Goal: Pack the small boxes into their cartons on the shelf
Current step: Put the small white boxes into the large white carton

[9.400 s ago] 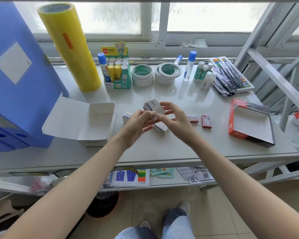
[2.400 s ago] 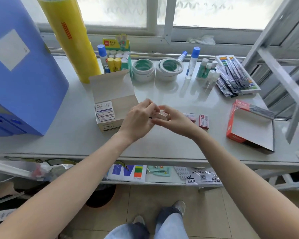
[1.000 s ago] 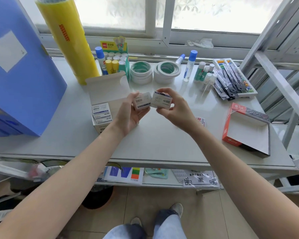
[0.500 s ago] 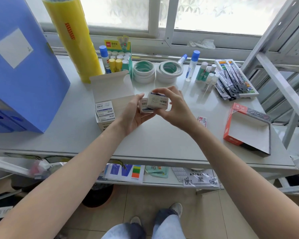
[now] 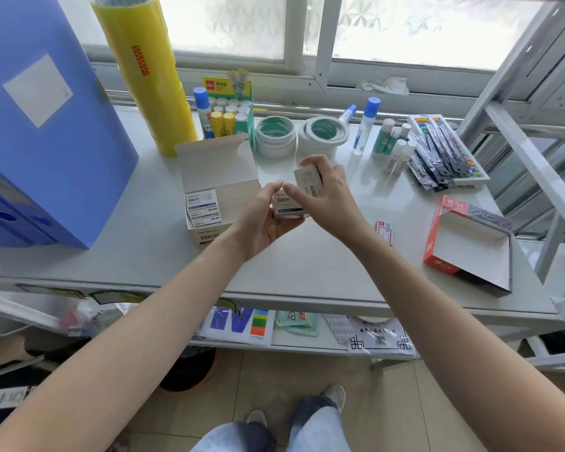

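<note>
**Two paper-clip boxes in hand beside the open carton**

The person is standing at a white shelf [image 5: 307, 272] that is serving as a bench, with both bare forearms reaching in from below. The left hand [image 5: 261, 220] is cupping a small white paper-clip box [image 5: 286, 205] from underneath, its fingers [image 5: 271, 190] curling up around the box's left side. The right hand [image 5: 327, 194] is holding a second small white box [image 5: 309, 182] tilted on edge just above and touching the first, pinching it between the thumb below and the fingers behind.

Just left of the hands, the white carton [image 5: 216, 197] is sitting on the shelf with its lid flap standing upright at the back. More small boxes of the same kind [image 5: 203, 207] are lying stacked in its left part, while its right part is showing bare cardboard.

To the right, a small red-and-white box [image 5: 384, 228] is lying on the shelf close to the right forearm. Farther right, an open red carton [image 5: 437, 243] is lying with a white interior.

Along the back, a tall yellow roll of tape [image 5: 144, 70] is standing beside blue file boxes [image 5: 46, 125]. A display box of glue sticks [image 5: 229, 112], two stacks of white tape rolls [image 5: 300, 135], blue-capped glue bottles [image 5: 366, 125] and a tray of packaged pens [image 5: 444, 151] are ranged below the window.
</note>
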Motion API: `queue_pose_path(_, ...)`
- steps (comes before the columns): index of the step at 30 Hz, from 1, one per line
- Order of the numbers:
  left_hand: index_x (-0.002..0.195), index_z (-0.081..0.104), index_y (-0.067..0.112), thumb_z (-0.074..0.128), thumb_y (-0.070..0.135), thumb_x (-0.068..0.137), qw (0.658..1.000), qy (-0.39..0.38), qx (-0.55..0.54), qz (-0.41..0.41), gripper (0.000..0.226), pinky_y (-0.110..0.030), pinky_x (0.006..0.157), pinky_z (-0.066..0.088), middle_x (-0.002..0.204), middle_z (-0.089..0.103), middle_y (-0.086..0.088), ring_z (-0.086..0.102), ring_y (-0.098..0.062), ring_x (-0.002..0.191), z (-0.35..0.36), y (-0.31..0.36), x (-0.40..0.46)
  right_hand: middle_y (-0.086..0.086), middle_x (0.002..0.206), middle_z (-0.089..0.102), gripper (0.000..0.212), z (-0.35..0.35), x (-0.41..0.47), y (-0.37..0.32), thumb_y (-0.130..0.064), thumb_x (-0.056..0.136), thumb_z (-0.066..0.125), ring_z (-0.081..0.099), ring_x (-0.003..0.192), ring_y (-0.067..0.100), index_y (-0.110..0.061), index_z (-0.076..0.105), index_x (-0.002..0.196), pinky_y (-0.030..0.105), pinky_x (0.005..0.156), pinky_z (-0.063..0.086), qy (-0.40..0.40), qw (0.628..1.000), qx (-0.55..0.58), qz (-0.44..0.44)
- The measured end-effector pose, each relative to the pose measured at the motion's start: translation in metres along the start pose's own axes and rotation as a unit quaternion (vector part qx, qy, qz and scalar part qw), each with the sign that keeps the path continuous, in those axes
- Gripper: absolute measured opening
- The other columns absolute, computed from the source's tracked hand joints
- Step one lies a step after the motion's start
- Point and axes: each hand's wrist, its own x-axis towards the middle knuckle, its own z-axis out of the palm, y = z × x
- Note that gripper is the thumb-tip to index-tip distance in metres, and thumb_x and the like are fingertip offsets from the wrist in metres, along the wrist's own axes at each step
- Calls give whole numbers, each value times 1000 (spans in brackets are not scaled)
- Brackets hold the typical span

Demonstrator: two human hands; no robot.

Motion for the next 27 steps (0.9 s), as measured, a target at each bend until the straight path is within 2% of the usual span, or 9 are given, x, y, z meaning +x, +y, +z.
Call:
queue_pose_path(4, 102, 64, 7, 52, 34, 91, 1000, -29, -7, 8, 31, -22, 79, 57, 77, 71, -5, 67, -16, 78, 2, 1, -4, 4, 113, 34, 37, 2, 4, 0, -29, 87, 49, 48, 105, 22, -14, 42, 120, 36, 93, 49, 4, 996, 58, 75)
queue_pose_path(7, 96, 64, 10, 54, 30, 91, 999, -41, -2, 11, 23, -22, 82, 55, 74, 72, -4, 68, -16, 79, 2, 3, -7, 7, 118, 44, 37, 0, 9, 6, -34, 85, 45, 43, 118, 27, -15, 48, 117, 52, 103, 39, 8, 996, -12, 89)
queue_pose_path(9, 96, 65, 11, 54, 29, 91, 999, -39, -8, 15, 21, -22, 85, 53, 83, 69, -5, 65, -18, 86, 2, 3, -8, 6, 107, 55, 39, -5, 11, 10, -45, 86, 52, 51, 109, 27, -12, 52, 106, 50, 97, 43, 10, 994, -42, 98)
queue_pose_path(12, 98, 67, 14, 55, 31, 91, 999, -47, -9, 20, 22, -22, 86, 53, 86, 71, -4, 63, -19, 94, 2, 0, -9, -2, 77, 57, 48, -11, 13, 12, -60, 79, 57, 57, 84, 23, -12, 49, 82, 35, 73, 43, 29, 988, -91, 118)
queue_pose_path(15, 98, 66, 13, 54, 35, 91, 998, -60, 5, 24, 25, -20, 86, 54, 85, 71, -3, 65, -15, 89, 6, -2, -9, 5, 80, 66, 53, -8, 12, 11, -67, 75, 55, 63, 79, 28, -15, 46, 75, 37, 69, 48, 69, 982, -145, 101)
queue_pose_path(18, 96, 66, 14, 51, 34, 93, 997, -67, 16, 37, 25, -19, 87, 53, 82, 71, 0, 66, -10, 83, 10, -2, -9, 11, 87, 69, 54, -2, 11, 7, -69, 76, 50, 66, 79, 37, -15, 47, 83, 46, 76, 54, 74, 982, -157, 75)
queue_pose_path(23, 112, 61, 13, 48, 36, 94, 996, -67, 40, 38, 32, -19, 88, 53, 103, 65, -7, 63, -13, 96, 2, 4, -5, 8, 90, 63, 50, -4, 10, 5, -61, 92, 29, 58, 86, 33, -15, 47, 98, 40, 77, 44, 34, 983, -178, 43)
queue_pose_path(25, 108, 60, 13, 48, 35, 94, 997, -43, 40, 42, 29, -19, 83, 54, 100, 66, -8, 65, -14, 91, -4, 8, -4, 3, 100, 56, 44, -8, 10, 6, -52, 94, 35, 54, 96, 25, -15, 49, 114, 38, 82, 43, 5, 994, -112, 2)
queue_pose_path(27, 105, 61, 14, 48, 36, 92, 998, -20, 43, 48, 28, -20, 80, 55, 99, 67, -10, 67, -14, 86, -11, 12, -4, -1, 112, 50, 46, -11, 8, 4, -44, 90, 53, 49, 106, 18, -16, 47, 126, 33, 92, 43, -38, 995, -79, -50)
